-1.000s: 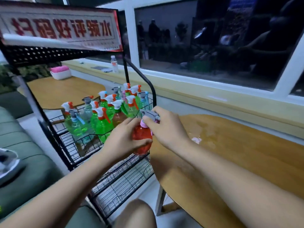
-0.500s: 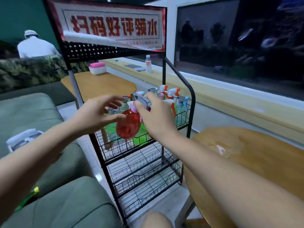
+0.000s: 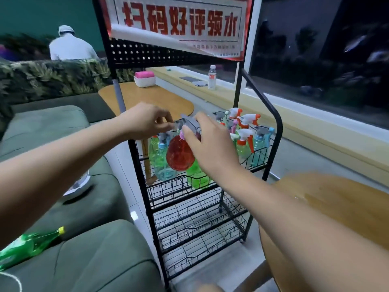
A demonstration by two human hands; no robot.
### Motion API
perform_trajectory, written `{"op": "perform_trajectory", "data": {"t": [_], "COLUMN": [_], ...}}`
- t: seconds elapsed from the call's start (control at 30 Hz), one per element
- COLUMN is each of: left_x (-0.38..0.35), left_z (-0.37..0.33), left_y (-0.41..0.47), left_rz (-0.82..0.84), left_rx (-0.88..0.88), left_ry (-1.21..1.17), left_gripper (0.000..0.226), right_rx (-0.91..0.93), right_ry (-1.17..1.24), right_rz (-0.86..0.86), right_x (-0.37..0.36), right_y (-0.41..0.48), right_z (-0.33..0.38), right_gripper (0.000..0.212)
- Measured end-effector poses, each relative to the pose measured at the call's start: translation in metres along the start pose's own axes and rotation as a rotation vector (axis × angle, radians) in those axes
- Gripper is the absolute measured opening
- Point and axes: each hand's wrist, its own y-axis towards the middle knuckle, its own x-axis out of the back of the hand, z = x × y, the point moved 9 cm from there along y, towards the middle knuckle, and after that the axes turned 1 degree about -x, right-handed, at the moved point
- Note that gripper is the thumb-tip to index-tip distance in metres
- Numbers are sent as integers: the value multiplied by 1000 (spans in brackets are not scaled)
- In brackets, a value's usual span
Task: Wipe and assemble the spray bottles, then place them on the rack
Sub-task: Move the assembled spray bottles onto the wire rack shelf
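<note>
Well, right hand [image 3: 210,148]: my fingers wrap the grey sprayer head of the red spray bottle [image 3: 179,154].
red spray bottle: upright at the rack [image 3: 275,131], over its top basket, 8 o'clock from my right hand.
left hand [image 3: 143,121]: 10 o'clock from the bottle, fingers curled; grip, I cannot tell.
other spray bottles [image 3: 244,144]: standing in that basket, 3 o'clock.
</note>
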Motion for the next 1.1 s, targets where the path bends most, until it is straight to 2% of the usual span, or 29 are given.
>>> {"op": "perform_trajectory", "data": {"t": [0.13,0.23,0.27,0.33,0.53,0.77,0.97,1.1], "left_x": [-17,-24,-26,-29,-33,-36,-34,-34], "left_z": [4,3,4,8,13,10,12,9], "left_y": [6,10,13,18,29,31,25,22], "left_rz": [156,218,231,242,216,212,284,329], "left_rx": [22,21,20,28,30,3,26,31], "left_ry": [111,145,144,129,102,75,30,17], "left_gripper": [24,20,26,34,26,11,5,9], "right_rx": [57,104,112,117,34,-123,-100,-147], "right_ry": [-27,-15,-10,-11,-78,-205,-290,-296], "right_rz": [52,68,83,124,187,270,285,310], "right_x": [-10,-18,-23,-36,-66,-91,-101,-104], "right_y": [9,6,3,-4,-5,0,-2,-2], "right_z": [9,12,11,5,-16,-40,-35,-32], "right_gripper": [21,20,19,15,25,24,19,22]}}
